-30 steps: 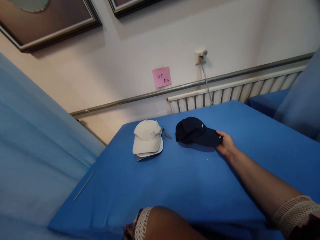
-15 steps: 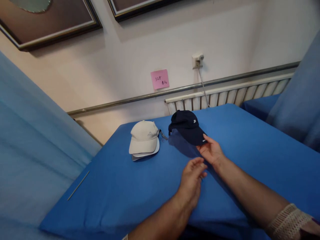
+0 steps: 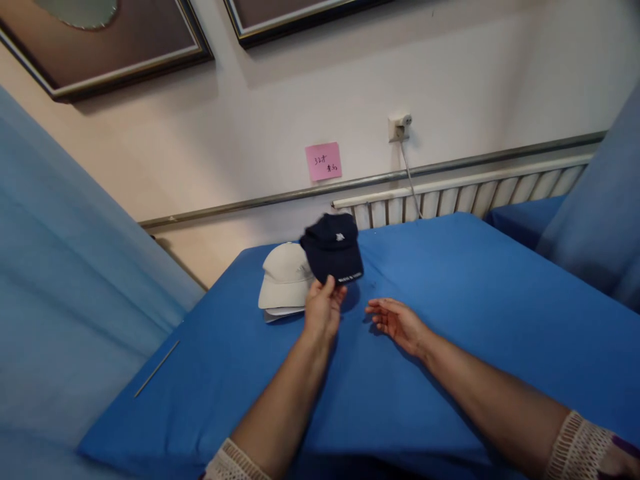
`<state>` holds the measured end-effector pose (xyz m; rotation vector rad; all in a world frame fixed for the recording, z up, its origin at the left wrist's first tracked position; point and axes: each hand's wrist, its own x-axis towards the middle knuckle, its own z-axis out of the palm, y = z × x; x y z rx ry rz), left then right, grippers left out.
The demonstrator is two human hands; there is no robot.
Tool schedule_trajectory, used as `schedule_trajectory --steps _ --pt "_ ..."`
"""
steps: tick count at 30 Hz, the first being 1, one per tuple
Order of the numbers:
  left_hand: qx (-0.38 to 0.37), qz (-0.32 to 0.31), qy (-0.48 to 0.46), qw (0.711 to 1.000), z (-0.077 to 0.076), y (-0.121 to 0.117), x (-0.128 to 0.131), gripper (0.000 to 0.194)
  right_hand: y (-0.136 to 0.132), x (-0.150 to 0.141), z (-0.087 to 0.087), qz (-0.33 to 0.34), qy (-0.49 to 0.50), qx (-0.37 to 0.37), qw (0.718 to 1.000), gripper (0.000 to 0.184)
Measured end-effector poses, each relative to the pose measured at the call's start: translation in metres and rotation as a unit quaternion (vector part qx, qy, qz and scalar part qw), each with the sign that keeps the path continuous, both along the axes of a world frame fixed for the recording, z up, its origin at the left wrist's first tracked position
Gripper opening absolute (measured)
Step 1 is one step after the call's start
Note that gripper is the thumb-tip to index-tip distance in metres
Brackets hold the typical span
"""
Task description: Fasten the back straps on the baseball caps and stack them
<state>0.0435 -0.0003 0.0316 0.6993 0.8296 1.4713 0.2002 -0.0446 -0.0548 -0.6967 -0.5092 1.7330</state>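
By its brim, a navy baseball cap (image 3: 333,247) is pinched in my left hand (image 3: 323,310), thumb on top and fingers beneath. The cap is lifted off the bed and partly covers the stack of light caps (image 3: 285,277) to its left. That stack has a cream cap on top, with white and grey brims showing below it. My right hand (image 3: 397,323) is apart from the navy cap, over the blue sheet, its fingers loosely extended with nothing in them.
The caps' surface is a blue-covered bed (image 3: 440,280). A thin grey rod (image 3: 157,369) lies near its left edge. Blue curtains (image 3: 65,267) hang on both sides. Behind are a white radiator (image 3: 460,200), a rail, a pink note (image 3: 323,161) and a plugged-in socket (image 3: 399,128).
The navy cap has passed from my right hand to my left. It has moved left and up, turning its brim toward me. My right hand has let go.
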Motion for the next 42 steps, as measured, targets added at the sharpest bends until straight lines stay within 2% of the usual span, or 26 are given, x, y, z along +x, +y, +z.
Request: schedule_trajectory --steps 3,5,6,8,10,12,18,21,23,24,26,28,29,30,33,36,39,42 --pt "0.051 0.058 0.006 0.997 0.037 0.029 -0.045 0.007 0.003 0.005 -0.002 0.012 -0.036 0.0 0.999 0.018" --pt "0.028 0.096 0.004 0.995 0.047 0.04 -0.074 0.006 0.004 0.006 -0.003 0.018 -0.053 0.006 0.998 0.018" --pt "-0.012 0.124 0.004 0.992 0.048 0.043 -0.087 0.006 0.004 0.006 -0.003 0.022 -0.06 0.01 0.998 0.019" --pt "-0.079 0.16 0.01 0.984 0.042 0.044 -0.107 0.01 0.005 0.006 -0.004 0.028 -0.069 0.013 0.997 0.019" --pt "-0.111 0.18 0.013 0.977 0.031 0.041 -0.121 0.014 0.005 0.006 -0.005 0.032 -0.072 0.011 0.997 0.019" --pt "-0.128 0.191 0.014 0.973 0.022 0.035 -0.128 0.016 0.005 0.006 -0.005 0.033 -0.071 0.006 0.997 0.019" --pt "-0.143 0.202 0.016 0.969 0.007 0.007 -0.135 0.013 0.01 0.011 -0.008 0.01 -0.073 0.017 0.997 0.018" --pt "-0.109 0.232 0.044 0.966 -0.011 -0.015 -0.126 0.008 0.016 0.016 -0.012 -0.024 -0.095 0.019 0.995 0.017" --pt "-0.087 0.203 0.083 0.972 -0.027 -0.029 -0.112 0.001 0.02 0.019 -0.013 -0.046 -0.117 0.015 0.992 0.016" --pt "-0.092 0.159 0.101 0.978 -0.033 -0.034 -0.101 0.007 0.022 0.02 -0.014 -0.055 -0.129 0.013 0.99 0.015" --pt "-0.11 0.016 0.169 0.979 -0.042 -0.038 -0.076 0.019 0.024 0.02 -0.013 -0.07 -0.155 0.015 0.985 0.015" --pt "-0.104 -0.126 0.25 0.954 -0.043 -0.037 -0.049 0.02 0.025 0.02 -0.011 -0.09 -0.18 0.021 0.979 0.014" --pt "-0.089 -0.175 0.28 0.94 -0.041 -0.034 -0.035 0.018 0.024 0.02 -0.009 -0.104 -0.191 0.027 0.976 0.015" --pt "-0.072 -0.202 0.297 0.93 -0.038 -0.03 -0.022 0.016 0.024 0.02 -0.005 -0.123 -0.202 0.036 0.971 0.016" --pt "-0.006 -0.218 0.321 0.922 -0.017 -0.014 0.01 0.01 0.025 0.022 0.012 -0.199 -0.218 0.081 0.952 0.019" --pt "0.068 -0.213 0.312 0.923 0.013 0.002 0.031 0.01 0.031 0.03 0.044 -0.274 -0.236 0.153 0.92 0.017" --pt "0.137 -0.147 0.297 0.934 0.041 0.015 0.039 0.018 0.04 0.039 0.086 -0.344 -0.266 0.24 0.868 0.024" --pt "0.195 -0.026 0.27 0.943 0.058 0.023 0.037 0.031 0.047 0.043 0.123 -0.384 -0.249 0.3 0.837 0.05"
